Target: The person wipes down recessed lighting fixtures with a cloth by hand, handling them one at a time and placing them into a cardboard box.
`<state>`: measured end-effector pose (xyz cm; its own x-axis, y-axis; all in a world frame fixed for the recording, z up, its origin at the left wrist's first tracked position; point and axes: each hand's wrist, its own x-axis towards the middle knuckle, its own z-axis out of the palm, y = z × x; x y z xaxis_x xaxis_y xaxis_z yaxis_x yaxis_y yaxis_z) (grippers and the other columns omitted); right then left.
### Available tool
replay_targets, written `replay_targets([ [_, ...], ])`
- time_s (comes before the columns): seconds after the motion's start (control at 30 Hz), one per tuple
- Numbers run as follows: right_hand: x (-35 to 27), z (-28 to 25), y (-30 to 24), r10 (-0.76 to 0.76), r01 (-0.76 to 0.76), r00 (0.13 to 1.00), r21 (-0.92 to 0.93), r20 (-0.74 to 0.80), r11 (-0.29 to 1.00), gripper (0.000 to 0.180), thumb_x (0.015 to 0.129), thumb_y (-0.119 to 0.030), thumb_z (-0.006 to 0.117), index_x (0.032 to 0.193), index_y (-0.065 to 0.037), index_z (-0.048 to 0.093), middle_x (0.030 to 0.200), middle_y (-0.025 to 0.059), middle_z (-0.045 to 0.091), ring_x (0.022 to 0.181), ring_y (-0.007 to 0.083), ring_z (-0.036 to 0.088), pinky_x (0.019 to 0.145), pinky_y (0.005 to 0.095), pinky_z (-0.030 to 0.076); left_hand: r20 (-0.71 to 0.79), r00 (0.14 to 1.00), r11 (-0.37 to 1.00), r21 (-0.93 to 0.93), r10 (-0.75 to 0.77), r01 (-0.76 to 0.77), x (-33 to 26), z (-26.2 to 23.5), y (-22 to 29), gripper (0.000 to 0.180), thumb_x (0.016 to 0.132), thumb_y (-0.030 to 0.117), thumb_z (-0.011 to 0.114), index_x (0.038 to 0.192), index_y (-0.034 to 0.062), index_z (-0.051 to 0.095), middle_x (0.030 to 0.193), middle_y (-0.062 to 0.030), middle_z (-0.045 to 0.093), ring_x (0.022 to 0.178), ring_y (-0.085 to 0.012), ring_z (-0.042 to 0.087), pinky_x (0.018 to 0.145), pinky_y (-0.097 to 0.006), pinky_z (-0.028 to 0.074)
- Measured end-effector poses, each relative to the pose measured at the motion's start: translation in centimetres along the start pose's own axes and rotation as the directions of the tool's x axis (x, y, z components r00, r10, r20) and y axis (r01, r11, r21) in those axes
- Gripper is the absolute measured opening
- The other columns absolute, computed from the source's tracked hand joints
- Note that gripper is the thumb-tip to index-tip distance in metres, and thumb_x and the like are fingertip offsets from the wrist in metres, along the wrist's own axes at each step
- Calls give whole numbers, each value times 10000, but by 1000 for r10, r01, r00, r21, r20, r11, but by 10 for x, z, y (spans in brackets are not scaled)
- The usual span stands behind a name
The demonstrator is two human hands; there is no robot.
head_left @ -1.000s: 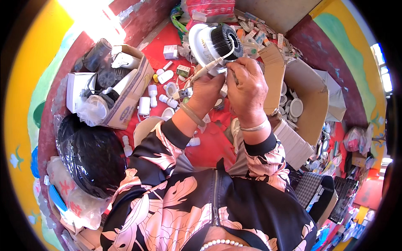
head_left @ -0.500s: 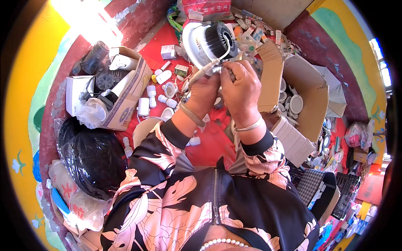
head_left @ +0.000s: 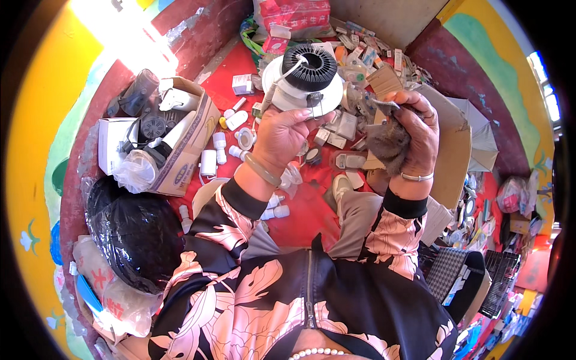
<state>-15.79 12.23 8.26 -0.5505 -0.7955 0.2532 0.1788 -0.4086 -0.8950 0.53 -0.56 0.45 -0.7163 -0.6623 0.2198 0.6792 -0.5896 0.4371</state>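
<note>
My left hand (head_left: pixel 282 137) grips a downlight (head_left: pixel 310 71) by its white rim. The light has a round, black finned heat sink facing up and a pale cord looped at its side. Out to the right and apart from the light, my right hand (head_left: pixel 422 135) is closed around a crumpled grey-brown rag (head_left: pixel 387 144), which hangs from the fingers. Below the hands, white lamp holders (head_left: pixel 219 147) and small boxes lie scattered on a red sheet (head_left: pixel 303 222).
On the left stands a cardboard box (head_left: pixel 193 141) of mixed fittings, with a black plastic bag (head_left: pixel 132 231) nearer me. A large open cardboard box (head_left: pixel 449 141) is behind my right hand. Many small cartons (head_left: pixel 369 57) are heaped at the back, beside a red printed sack (head_left: pixel 294 17).
My hands have come apart: the right moved right with the rag, now plainly visible. The downlight has turned its heat sink upward, and my left hand has shifted slightly down and left.
</note>
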Motion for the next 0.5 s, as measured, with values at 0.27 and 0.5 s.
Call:
replay_targets([
  [0.27,7,-3,3,74,-54,994,-237,78,970,148,733,45,634,877,17,654,842,19,627,776,77,568,728,202,453,4,996,990,-114,-88,88,1,-3,4,556,733,-95,467,1276,-8,388,1236,-192,499,1159,-359,481,979,-552,397],
  [0.5,6,17,14,-284,318,947,-582,151,749,156,727,35,651,869,-26,668,836,24,619,747,97,573,665,212,464,18,994,985,-129,-109,111,-1,-2,0,545,747,-67,505,1275,-4,384,1247,-165,491,1169,-348,472,990,-546,382],
])
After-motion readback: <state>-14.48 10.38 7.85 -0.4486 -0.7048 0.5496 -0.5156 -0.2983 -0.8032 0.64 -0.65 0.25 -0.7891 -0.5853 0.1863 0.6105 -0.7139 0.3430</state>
